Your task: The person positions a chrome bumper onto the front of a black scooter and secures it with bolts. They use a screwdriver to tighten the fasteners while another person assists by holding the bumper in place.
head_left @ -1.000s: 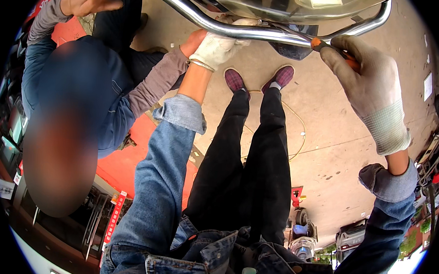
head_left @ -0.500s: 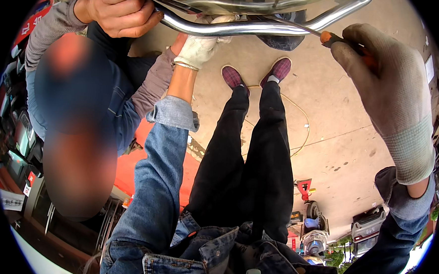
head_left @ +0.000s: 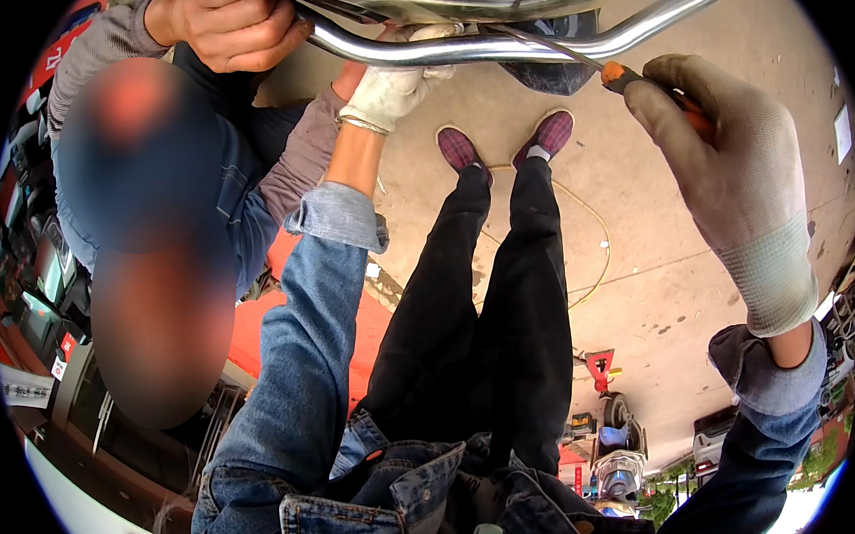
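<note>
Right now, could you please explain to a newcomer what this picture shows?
It looks down from a fisheye camera worn on a person's head; these are human hands, not a machine. The wearer's white-gloved left hand seems wrapped around a curved, shiny metal bar. The greyish-gloved right hand holds a thin tool with an orange and black handle. A co-worker's bare hand is also on the bar. Below, a thin yellowish hose or cord lies on the tan floor.
</note>
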The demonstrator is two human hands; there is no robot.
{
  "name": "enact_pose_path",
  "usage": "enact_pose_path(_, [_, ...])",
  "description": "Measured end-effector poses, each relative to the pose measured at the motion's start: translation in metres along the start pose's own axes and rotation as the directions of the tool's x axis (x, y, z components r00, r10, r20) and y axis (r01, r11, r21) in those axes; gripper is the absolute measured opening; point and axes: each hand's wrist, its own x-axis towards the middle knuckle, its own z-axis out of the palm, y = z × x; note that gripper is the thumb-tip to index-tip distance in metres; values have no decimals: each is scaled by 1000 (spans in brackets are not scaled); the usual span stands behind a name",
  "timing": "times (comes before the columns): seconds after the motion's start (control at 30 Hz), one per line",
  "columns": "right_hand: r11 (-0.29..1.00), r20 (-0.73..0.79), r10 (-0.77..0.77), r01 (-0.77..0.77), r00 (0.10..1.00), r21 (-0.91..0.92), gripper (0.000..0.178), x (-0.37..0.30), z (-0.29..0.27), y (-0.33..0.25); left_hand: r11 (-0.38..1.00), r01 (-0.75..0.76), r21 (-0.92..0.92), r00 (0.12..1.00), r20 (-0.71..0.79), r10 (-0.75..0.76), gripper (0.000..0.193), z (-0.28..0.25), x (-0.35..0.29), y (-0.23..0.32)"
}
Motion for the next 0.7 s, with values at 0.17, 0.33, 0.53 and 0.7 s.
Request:
enact_pose_path(0.17, [1000, 18, -25, 24, 1000, 6, 27, 6, 3, 0, 819, -197, 539, 976, 29, 216, 16, -15, 9, -12])
enact_pose_path(0.33, [1000, 78, 27, -26, 997, -17, 27, 7, 3, 1, 994, -108, 1, 994, 35, 108, 15, -5, 1, -15])
enact_pose_path(0.53, [963, 112, 116, -139, 987, 229, 28, -8, -2, 4, 969, -62, -241, 991, 100, 89, 15, 2, -6, -10])
enact_pose_path(0.7, [970, 112, 106, -128, 988, 209, 27, -1, 1, -7, 921, -9, -389, 918, 363, 162, 23, -26, 8, -32])
